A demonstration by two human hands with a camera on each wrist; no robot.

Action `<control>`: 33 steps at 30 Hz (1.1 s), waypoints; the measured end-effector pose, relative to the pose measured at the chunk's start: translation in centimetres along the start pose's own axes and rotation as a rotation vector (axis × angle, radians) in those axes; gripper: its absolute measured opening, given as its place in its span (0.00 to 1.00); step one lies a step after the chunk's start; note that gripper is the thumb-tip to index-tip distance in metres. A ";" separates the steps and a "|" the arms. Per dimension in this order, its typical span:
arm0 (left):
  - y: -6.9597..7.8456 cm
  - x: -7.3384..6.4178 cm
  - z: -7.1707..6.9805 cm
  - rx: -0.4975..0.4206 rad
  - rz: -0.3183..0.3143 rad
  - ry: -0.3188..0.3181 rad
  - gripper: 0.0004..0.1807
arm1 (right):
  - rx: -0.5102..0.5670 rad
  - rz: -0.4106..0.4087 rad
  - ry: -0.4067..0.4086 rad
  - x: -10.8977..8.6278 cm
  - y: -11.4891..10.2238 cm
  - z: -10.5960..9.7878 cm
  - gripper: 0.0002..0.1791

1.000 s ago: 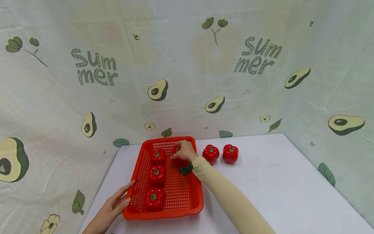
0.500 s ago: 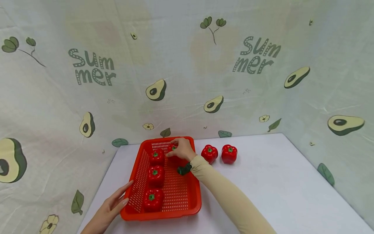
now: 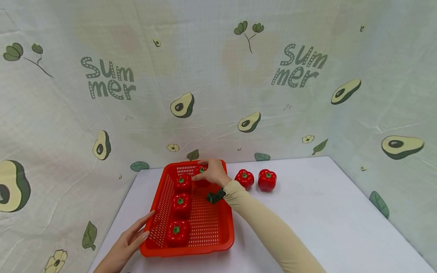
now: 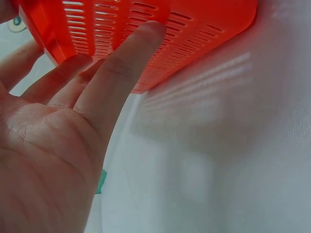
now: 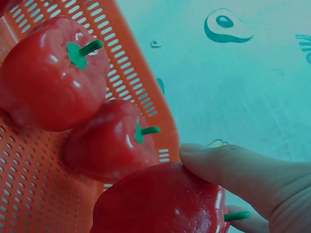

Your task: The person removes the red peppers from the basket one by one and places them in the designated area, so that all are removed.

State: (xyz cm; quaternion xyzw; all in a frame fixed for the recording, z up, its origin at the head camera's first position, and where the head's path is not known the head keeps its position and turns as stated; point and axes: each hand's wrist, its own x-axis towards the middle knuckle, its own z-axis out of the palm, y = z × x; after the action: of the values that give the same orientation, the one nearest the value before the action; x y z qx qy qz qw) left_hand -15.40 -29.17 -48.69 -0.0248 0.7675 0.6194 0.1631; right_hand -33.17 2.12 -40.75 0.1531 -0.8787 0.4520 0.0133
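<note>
My right hand grips a red bell pepper by its sides, thumb near its green stem, in the far right part of the red slotted basket. In the head view the hand hides much of that pepper. Three more red bell peppers line the basket's left side: a far one, a middle one and a near one. At the basket's left wall is my left hand, its fingers extended. In the left wrist view its fingertips touch the slotted outer wall.
Two red bell peppers, one nearer the basket and one farther right, stand on the white table. A printed cloth rises behind the table and on both sides.
My right hand has moved left and slightly back with its bell pepper, toward the far one in the left row. The left hand stays at the basket's wall.
</note>
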 end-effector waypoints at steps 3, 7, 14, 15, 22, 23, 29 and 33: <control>0.0 0.0 0.0 0.008 -0.001 -0.005 0.33 | -0.002 -0.002 0.010 -0.2 -0.1 -0.4 0.36; 0.0 0.1 0.0 0.011 -0.005 -0.011 0.33 | 0.014 -0.003 0.000 -0.6 -0.4 -1.0 0.36; -0.1 0.1 0.0 0.003 0.001 -0.006 0.33 | 0.079 -0.060 -0.020 -1.1 -1.1 -1.9 0.34; -0.2 0.0 0.0 0.002 0.002 -0.009 0.33 | 0.084 -0.067 -0.018 -1.2 -1.3 -2.1 0.34; -0.2 0.3 -0.4 0.002 0.006 -0.008 0.32 | 0.162 -0.056 -0.001 -1.8 -1.9 -3.2 0.33; -0.2 0.3 -0.4 0.004 0.008 -0.006 0.32 | 0.169 -0.054 0.002 -1.9 -1.9 -3.3 0.34; -0.3 0.2 -0.4 0.011 0.018 0.001 0.33 | 0.191 -0.045 0.036 -2.5 -1.9 -3.9 0.34; -0.4 0.1 -0.3 0.009 0.023 0.007 0.33 | 0.210 -0.034 0.048 -2.9 -1.9 -4.2 0.33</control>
State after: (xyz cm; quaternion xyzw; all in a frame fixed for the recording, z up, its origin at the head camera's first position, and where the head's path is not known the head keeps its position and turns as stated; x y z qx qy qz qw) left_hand -15.50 -29.50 -49.05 -0.0176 0.7710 0.6179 0.1535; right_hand -30.40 5.22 -37.25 0.1579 -0.8231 0.5449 0.0258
